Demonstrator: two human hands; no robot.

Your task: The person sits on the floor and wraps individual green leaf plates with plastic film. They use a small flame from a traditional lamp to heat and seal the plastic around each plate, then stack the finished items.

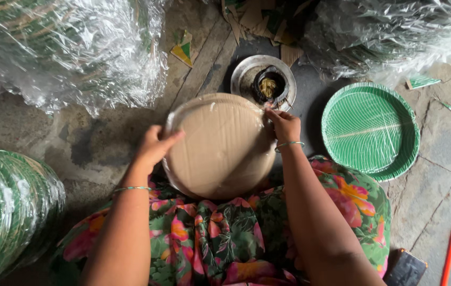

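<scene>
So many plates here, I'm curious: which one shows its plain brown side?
The plastic-wrapped plate stack held in both hands; the plate on the floor shows its green face.

You are holding a round stack of plates (220, 145) wrapped in clear film, its brown cardboard underside facing up, resting over your lap; your left hand (154, 145) is gripping its left rim and your right hand (285, 126) is pinching the film at its upper right edge. A big bundle (66, 47) in crinkled clear plastic is lying at the upper left, and another plastic-wrapped bundle (395, 34) is sitting at the upper right. At the left edge, a film-wrapped pack of green plates (8, 206) is lying on its side. A dark phone (405, 269) is lying by your right knee, screen blank.
</scene>
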